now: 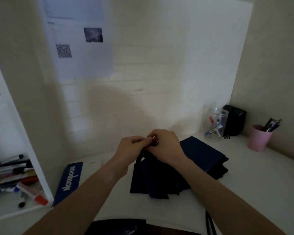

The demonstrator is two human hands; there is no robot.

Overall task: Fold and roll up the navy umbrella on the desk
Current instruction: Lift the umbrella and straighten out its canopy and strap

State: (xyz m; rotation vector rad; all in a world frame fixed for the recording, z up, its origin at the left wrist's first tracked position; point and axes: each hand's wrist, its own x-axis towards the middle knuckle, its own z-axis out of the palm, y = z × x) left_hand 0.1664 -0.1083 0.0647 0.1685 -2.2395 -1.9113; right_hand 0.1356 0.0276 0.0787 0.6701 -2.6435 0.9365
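Navy umbrella (168, 173): dark fabric in flat folded panels, fanned out on the white worktop (244, 192) straight ahead of the person, its far end lifted up into both hands.
Left hand (131, 147): fingers curled, thumb and fingertips pinched together at the gathered top of the fabric; small metal rib tips show just beside the fingertips.
Right hand (166, 144): closed over the same gathered top from the right side, touching the left hand; what exactly its fingers grip is hidden by its own back.
Panels: one broad flap reaches away to the right behind the right wrist; several narrower ones hang toward the near edge, overlapping one another.
Blue notebook (69, 182): lies flat on the worktop to the left of the umbrella, apart from it, white lettering along its cover.
Clear jar (215, 126): at the back right near the wall, markers inside.
Black box (234, 120): just beside the jar, in the corner.
Pink cup (260, 139): further right, holding dark pens.
Side shelf (15, 212): at the left, heaped with pens and markers.
Paper sheet (81, 43): taped on the wall above, carrying a square code and a small photo.
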